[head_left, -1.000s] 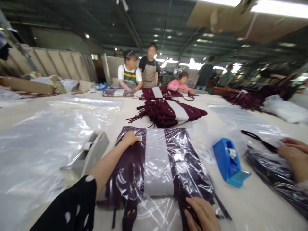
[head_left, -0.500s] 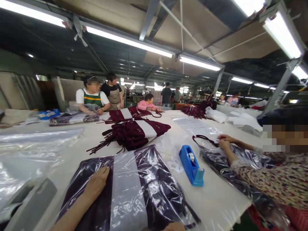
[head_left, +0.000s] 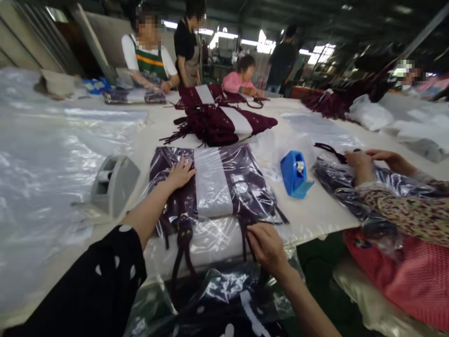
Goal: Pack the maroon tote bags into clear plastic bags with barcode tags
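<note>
In front of me on the table lies a dark maroon bag [head_left: 247, 187] inside a clear plastic bag [head_left: 219, 234], with a pale wide band [head_left: 212, 182] across its middle. My left hand [head_left: 180, 174] rests flat on the upper left of the wrapped bag, fingers spread. At the near edge, my right hand [head_left: 269, 245] is closed, its fingertips pinching the plastic beside a dark strap [head_left: 243, 236]; the exact grip is partly hidden. Other straps [head_left: 184, 238] trail towards me under the plastic. The loose end of the plastic hangs over the table's edge onto my lap.
A grey tape dispenser [head_left: 114, 185] stands left, a blue one [head_left: 294, 174] right. Flat plastic sheets [head_left: 52, 154] cover the left side. Beyond lie banded maroon bags [head_left: 213, 124]. On the right, a co-worker's hands [head_left: 365, 164] handle another wrapped bag [head_left: 336, 187]. Other people work across the table.
My view has tilted down, bringing the near table edge and my right hand fully into sight. My left hand's fingers have spread on the wrapped bag.
</note>
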The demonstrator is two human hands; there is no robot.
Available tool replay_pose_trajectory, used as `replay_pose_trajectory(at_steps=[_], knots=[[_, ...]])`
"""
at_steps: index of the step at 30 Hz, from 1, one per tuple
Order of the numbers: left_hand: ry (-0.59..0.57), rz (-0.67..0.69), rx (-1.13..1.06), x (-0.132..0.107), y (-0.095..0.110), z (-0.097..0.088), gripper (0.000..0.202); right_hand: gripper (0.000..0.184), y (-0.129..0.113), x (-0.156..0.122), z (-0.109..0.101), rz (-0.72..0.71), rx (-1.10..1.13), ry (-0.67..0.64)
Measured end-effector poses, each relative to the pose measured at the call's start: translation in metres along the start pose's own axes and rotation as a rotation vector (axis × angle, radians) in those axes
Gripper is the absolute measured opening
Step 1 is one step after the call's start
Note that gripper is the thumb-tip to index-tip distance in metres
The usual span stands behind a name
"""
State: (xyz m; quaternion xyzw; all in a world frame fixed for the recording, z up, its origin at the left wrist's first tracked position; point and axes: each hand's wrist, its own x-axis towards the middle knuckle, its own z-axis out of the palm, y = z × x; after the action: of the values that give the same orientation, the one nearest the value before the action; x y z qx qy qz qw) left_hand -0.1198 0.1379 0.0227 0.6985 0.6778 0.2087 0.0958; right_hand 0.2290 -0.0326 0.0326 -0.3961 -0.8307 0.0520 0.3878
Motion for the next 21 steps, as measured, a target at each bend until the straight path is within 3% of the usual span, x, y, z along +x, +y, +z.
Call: replay_pose_trajectory(at_steps=[4, 7, 10, 14, 17, 21], knots=[[-0.119, 0.007, 0.051, -0.014, 0.001, -0.003, 0.065, 0.018, 0.011, -0.02, -0.01, 0.05, -0.071, 0.012], [-0.125, 0.01, 0.087, -0.034, 0.01, -0.01, 0.06, 0.018, 0.02, -0.035, -0.018, 0.068, -0.145, 0.046], [-0.089, 0.006, 0.124, -0.071, 0.018, -0.022, 0.056, 0.02, 0.029, -0.047, -0.025, 0.106, -0.195, 0.112], [0.044, 0.052, 0.142, -0.158, 0.026, -0.041, 0.045, 0.02, 0.037, -0.061, -0.029, 0.154, -0.215, 0.117], [0.136, -0.102, 0.107, -0.241, 0.033, -0.048, 0.036, 0.021, 0.037, -0.069, -0.028, 0.15, -0.176, 0.027], [0.276, -0.378, 0.082, -0.343, 0.044, -0.04, 0.034, 0.024, 0.03, -0.084, -0.026, 0.128, -0.13, -0.047]])
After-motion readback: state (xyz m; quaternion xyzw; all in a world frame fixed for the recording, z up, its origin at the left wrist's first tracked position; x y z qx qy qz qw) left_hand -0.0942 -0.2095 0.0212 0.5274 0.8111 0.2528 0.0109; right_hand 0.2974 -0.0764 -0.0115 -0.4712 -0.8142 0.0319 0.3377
